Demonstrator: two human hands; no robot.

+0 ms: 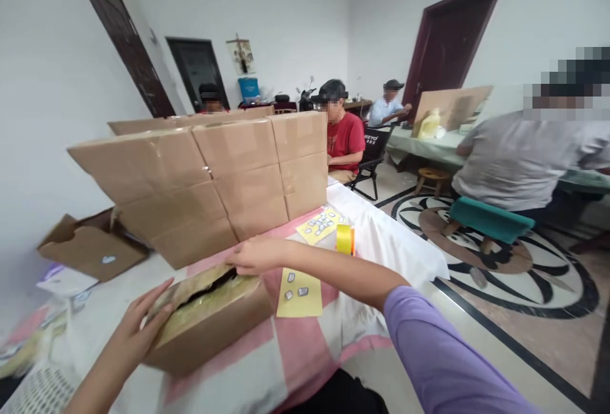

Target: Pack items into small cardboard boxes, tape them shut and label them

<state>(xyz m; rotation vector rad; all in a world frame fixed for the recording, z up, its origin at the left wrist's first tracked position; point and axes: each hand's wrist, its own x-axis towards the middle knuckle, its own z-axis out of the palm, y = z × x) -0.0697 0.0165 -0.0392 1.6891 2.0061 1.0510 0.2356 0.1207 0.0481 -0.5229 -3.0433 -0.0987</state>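
Observation:
A small cardboard box lies on the table in front of me, with a dark gap between its top flaps. My left hand holds the box's left end, fingers along the far side and thumb over the top. At the far right corner, my right hand grips the flap edge with bent fingers; its fingertips are partly hidden. Right of the box is a yellow sheet bearing a few small grey-white pieces. Behind my right forearm are another yellow sheet with several such pieces and a yellow tape roll.
Tall stacked cardboard panels stand across the table's far side. An opened carton sits at the left. A person in red sits beyond the panels, and a person in grey is at another table on the right.

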